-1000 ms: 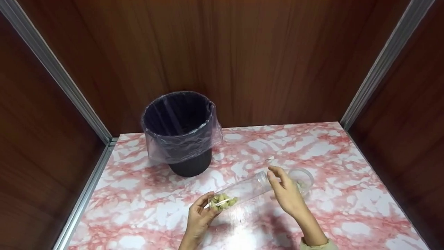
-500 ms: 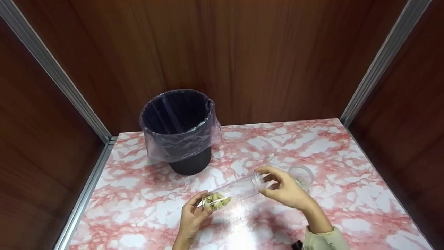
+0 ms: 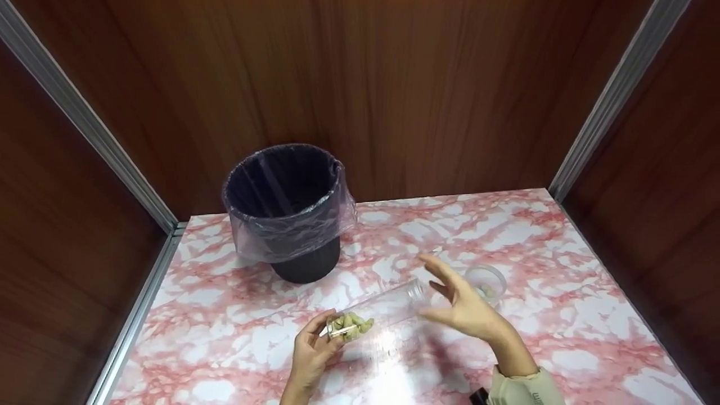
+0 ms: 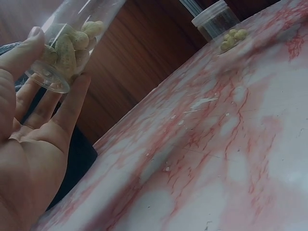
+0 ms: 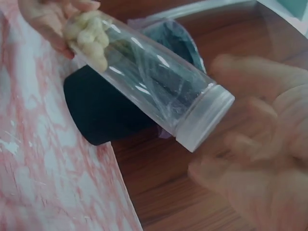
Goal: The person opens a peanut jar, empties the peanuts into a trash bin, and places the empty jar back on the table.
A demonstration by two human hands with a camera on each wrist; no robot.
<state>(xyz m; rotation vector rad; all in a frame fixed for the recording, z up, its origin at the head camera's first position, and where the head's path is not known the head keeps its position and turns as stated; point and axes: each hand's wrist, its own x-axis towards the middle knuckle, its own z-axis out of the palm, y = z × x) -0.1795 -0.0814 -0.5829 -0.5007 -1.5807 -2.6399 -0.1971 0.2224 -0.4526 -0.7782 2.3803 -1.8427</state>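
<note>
My left hand grips the base end of a tall clear plastic jar, held tilted above the table with its capped end up to the right. Several peanuts in their shells are heaped at the base end. A translucent screw cap sits on the other end, as the right wrist view shows. Just off that cap, my right hand has its thumb and fingers spread apart, holding nothing; it is blurred in its wrist view.
A black bin with a purple liner stands at the back left. Behind my right hand is a second clear jar, with small yellowish round pieces in it. Brown wood-grain panels enclose the marbled red-and-white table.
My right hand came round the cap half a second ago, and now its fingers have spread away from it. The left hand and jar shifted slightly left earlier.
</note>
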